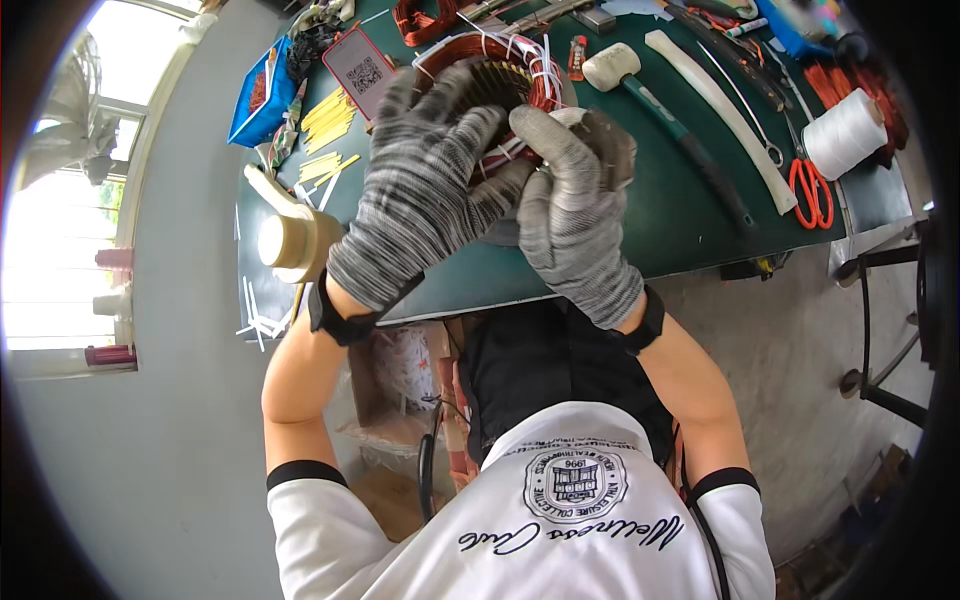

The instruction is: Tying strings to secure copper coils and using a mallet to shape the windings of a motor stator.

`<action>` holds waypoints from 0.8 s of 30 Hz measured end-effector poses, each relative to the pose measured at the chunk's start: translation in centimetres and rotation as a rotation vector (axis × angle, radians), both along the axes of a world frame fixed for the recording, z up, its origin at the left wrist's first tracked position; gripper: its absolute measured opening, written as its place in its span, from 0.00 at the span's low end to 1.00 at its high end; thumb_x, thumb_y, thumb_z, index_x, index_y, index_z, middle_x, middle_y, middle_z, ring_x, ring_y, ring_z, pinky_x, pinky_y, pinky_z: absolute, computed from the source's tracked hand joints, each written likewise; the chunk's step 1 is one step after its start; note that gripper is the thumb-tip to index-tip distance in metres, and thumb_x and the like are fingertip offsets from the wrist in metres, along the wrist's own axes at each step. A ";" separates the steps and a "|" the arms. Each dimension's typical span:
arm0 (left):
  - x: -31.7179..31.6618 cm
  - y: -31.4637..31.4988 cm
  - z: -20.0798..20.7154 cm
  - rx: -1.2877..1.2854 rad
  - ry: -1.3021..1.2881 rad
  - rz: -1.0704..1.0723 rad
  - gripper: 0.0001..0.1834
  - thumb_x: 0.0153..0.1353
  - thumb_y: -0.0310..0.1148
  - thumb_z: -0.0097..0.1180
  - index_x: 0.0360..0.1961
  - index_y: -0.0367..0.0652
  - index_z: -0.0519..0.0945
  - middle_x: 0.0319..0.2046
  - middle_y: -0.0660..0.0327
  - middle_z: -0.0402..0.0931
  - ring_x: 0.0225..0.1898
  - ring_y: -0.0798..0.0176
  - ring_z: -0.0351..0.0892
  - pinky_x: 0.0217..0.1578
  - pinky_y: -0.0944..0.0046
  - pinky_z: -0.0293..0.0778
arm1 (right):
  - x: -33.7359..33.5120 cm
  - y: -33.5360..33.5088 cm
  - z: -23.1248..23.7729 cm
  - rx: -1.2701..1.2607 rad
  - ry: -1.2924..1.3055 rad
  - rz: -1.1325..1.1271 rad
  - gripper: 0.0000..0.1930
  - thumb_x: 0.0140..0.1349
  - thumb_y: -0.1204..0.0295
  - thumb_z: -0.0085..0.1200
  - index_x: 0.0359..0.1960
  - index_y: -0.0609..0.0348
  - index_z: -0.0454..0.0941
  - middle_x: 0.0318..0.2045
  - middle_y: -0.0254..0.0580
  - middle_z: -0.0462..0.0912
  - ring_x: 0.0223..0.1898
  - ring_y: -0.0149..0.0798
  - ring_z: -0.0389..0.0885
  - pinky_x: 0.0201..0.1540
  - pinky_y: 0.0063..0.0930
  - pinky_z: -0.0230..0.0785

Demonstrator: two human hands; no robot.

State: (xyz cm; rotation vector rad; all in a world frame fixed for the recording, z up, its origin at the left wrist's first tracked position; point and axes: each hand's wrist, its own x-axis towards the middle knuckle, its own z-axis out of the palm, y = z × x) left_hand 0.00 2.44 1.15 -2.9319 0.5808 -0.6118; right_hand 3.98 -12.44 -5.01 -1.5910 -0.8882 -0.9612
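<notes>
- Left hand (425,185), in a grey knit glove, lies spread over the near side of the stator (500,85), fingers curled onto its windings; the grip is closed on the stator.
- Right hand (575,215), gloved alike, is pinched narrow at the stator's near right edge. What the fingertips hold is hidden; I cannot tell whether it is a tie or a wire.
- The stator stands at the middle of the green counter (680,220), just beyond both hands: copper coils around a dark slotted core, with white ties (545,70) sticking up from the far rim.
- Judged state of work: coils appear seated in the slots and several ties are on the far side. The near side, under the hands, cannot be checked, so lacing there reads as in hand, not finished.
- Within reach: mallet (625,70) just right of the stator, scissors (810,190) and a white thread spool (845,130) well to the right.
- To the left: yellow strips (328,120) and a tape roll (290,240) at the counter's edge.
</notes>
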 end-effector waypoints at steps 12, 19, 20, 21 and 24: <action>-0.1 -1.3 -1.9 -0.242 -0.195 0.026 0.24 0.44 0.41 0.63 0.42 0.41 0.75 0.43 0.53 0.72 0.50 0.46 0.67 0.59 0.40 0.50 | -0.7 -6.1 0.8 -0.011 0.566 0.284 0.09 0.55 0.83 0.41 0.34 0.62 0.72 0.32 0.43 0.75 0.29 0.37 0.74 0.36 0.28 0.69; 0.1 -1.8 -2.2 -0.366 -0.181 -0.056 0.11 0.48 0.30 0.60 0.33 0.40 0.77 0.24 0.58 0.71 0.32 0.52 0.72 0.57 0.45 0.56 | 0.6 -5.0 -5.1 0.043 0.342 -0.020 0.10 0.53 0.83 0.42 0.36 0.60 0.73 0.31 0.44 0.74 0.31 0.40 0.74 0.37 0.31 0.68; 0.1 -1.7 -2.3 -0.368 -0.198 -0.054 0.11 0.47 0.30 0.61 0.33 0.40 0.77 0.24 0.58 0.71 0.32 0.51 0.72 0.56 0.46 0.57 | 0.9 -4.7 -5.1 0.071 0.334 -0.021 0.12 0.51 0.84 0.44 0.38 0.58 0.73 0.32 0.44 0.75 0.33 0.43 0.74 0.39 0.34 0.67; 0.1 -1.4 -2.5 -0.364 -0.202 -0.047 0.11 0.47 0.30 0.61 0.33 0.40 0.77 0.24 0.58 0.71 0.32 0.51 0.72 0.56 0.46 0.57 | 1.1 -4.5 -4.7 0.073 0.332 -0.013 0.12 0.51 0.84 0.44 0.38 0.58 0.73 0.32 0.44 0.75 0.33 0.43 0.74 0.39 0.34 0.67; 0.1 -1.3 -2.9 -0.364 -0.209 -0.057 0.15 0.45 0.35 0.62 0.34 0.40 0.76 0.28 0.57 0.72 0.35 0.51 0.73 0.55 0.43 0.56 | 1.3 -4.5 -3.7 -0.223 0.011 -0.006 0.19 0.46 0.84 0.48 0.41 0.56 0.73 0.34 0.42 0.76 0.35 0.47 0.75 0.44 0.39 0.64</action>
